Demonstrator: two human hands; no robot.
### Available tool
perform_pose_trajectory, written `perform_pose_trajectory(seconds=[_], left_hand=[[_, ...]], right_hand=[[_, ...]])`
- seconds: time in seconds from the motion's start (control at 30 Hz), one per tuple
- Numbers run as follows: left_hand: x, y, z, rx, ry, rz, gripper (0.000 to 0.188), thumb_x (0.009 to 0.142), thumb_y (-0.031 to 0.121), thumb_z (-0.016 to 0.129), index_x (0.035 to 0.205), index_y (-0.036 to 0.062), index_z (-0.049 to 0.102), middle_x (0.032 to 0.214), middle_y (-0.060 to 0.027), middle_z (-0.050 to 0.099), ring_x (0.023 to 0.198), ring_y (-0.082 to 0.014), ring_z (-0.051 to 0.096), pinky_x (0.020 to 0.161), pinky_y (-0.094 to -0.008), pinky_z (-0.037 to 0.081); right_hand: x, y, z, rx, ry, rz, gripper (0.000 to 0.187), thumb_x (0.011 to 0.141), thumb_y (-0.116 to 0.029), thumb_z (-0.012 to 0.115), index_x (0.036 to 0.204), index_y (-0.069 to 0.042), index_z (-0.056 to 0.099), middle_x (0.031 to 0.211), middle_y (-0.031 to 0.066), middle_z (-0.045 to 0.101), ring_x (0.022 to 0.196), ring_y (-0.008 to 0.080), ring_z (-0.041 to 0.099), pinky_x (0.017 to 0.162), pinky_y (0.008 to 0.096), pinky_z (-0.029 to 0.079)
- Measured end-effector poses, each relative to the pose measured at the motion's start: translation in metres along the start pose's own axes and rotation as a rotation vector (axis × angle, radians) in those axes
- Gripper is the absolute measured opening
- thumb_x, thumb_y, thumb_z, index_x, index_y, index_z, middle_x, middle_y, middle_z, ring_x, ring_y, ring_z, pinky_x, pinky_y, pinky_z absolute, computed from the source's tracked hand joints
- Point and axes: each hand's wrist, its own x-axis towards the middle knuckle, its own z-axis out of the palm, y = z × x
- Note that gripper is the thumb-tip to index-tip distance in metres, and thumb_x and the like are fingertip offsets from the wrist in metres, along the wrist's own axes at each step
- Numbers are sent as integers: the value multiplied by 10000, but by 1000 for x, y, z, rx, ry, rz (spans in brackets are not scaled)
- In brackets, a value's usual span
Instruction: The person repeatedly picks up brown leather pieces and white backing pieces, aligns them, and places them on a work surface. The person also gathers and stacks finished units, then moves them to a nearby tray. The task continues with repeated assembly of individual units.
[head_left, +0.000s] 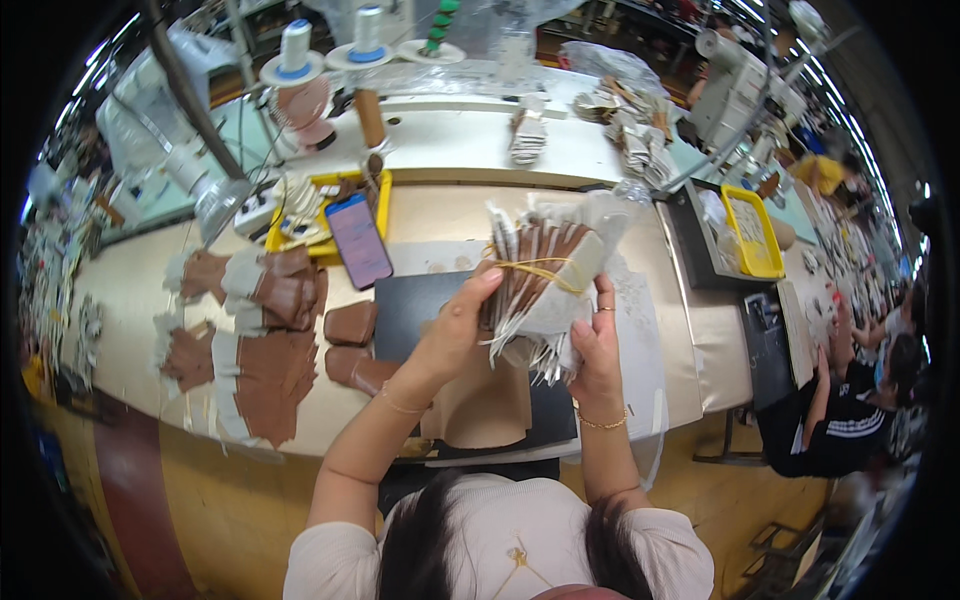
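Observation:
Over the middle of the table I hold up a bundle of brown leather pieces (528, 285) with whitish backing and frayed edges. A yellow elastic band (545, 270) runs around it. My left hand (455, 325) grips the bundle's left side, the thumb near the band. At the lower right side, my right hand (598, 360) is closed on it, fingers partly hidden behind. Below the bundle lies a dark board (553, 410) with a curved tan sheet (483, 412) on it. Stacks of brown leather pieces (275, 375) with pale strips lie to the left, and smaller brown pieces (350, 323) sit beside the board.
A phone (360, 243) leans on a yellow tray (384, 205) at the back left. Thread spools (296, 50) stand behind. Pale bundles (528, 135) rest on the white shelf. At right are a dark box (690, 240) with a yellow basket (752, 232), and a seated co-worker (845, 425).

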Motion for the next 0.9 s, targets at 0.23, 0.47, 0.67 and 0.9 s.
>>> perform_pose_trajectory(seconds=[0.23,0.47,0.67,0.9], left_hand=[[8,8,15,429,66,488,465,886,290,646,1179,-21,462,1237,-203,502,1119,-295,543,978,-408,420],[17,-31,17,1627,334,134,584,753,311,742,1196,-3,528,1203,-210,504,1207,-371,421,1012,-464,327],[24,-51,25,1601,544,180,406,695,206,741,1029,29,594,994,-143,501,1030,-331,464,935,-445,360],[27,-51,31,1569,573,152,393,684,209,744,1007,43,593,1015,-135,507,1062,-335,456,992,-487,325]], right_hand=[[68,-60,-31,-74,133,-408,957,727,-325,793,1433,-73,197,1363,123,391,1257,242,410,1048,379,360],[245,-190,-122,-116,236,-570,623,866,-213,681,1335,-61,301,1241,131,486,1076,196,539,871,313,502],[370,-187,-217,-208,523,-656,671,811,-207,748,1297,-35,320,1276,135,439,1121,205,485,977,313,396],[426,-106,-266,-371,659,-426,688,802,-196,747,1314,13,338,1263,146,434,1127,217,471,956,319,398]])
